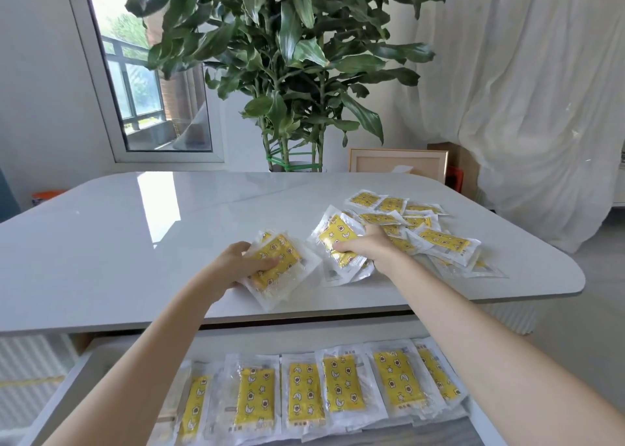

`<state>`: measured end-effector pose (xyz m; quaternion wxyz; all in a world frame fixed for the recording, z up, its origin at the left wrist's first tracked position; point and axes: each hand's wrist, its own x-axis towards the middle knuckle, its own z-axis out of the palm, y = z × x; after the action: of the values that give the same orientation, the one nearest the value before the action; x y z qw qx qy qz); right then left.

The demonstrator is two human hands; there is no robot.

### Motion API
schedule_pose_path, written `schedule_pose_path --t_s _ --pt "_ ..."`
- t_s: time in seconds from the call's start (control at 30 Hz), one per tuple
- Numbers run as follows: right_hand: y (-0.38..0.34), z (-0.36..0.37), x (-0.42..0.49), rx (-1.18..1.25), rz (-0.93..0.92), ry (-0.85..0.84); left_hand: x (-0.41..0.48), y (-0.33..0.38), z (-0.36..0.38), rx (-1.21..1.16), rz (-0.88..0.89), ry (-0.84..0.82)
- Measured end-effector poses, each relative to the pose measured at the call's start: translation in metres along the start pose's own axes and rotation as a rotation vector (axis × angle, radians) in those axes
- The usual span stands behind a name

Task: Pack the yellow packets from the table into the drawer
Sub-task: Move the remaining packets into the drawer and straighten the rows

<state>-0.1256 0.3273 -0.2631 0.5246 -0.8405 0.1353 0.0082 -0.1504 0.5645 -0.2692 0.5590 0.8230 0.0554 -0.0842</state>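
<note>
My left hand (244, 263) grips a small stack of yellow packets (287, 269) in clear wrappers, near the table's front edge. My right hand (363, 246) holds another bunch of yellow packets (338, 237), just right of the first. Behind and right of it lies a loose pile of several packets (436, 236) on the white table (135, 236). Below the table the open drawer (67, 391) holds a row of several yellow packets (341, 386) laid side by side.
A large green potted plant (291, 73) stands behind the table. A window (142, 83) is at the back left, white curtains (534, 90) at the right, and a framed board (399, 163) leans behind the table.
</note>
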Motion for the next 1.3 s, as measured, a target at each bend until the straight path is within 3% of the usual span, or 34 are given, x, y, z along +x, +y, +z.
schedule_pose_path --t_s 0.37,0.7,1.07,1.3 --pt "0.016 -0.009 -0.072 0.187 -0.157 -0.079 -0.07 -0.024 -0.026 -0.308 0.167 -0.027" --pt "0.043 0.005 -0.149 0.124 -0.097 -0.391 -0.125 -0.076 -0.048 -0.288 0.114 -0.102" --pt "0.054 0.082 -0.142 0.095 0.133 -0.673 -0.132 -0.119 -0.1 -0.106 -0.181 -0.145" --pt "0.054 0.135 -0.131 0.165 0.249 -0.674 -0.109 -0.143 -0.12 0.014 -0.335 -0.059"
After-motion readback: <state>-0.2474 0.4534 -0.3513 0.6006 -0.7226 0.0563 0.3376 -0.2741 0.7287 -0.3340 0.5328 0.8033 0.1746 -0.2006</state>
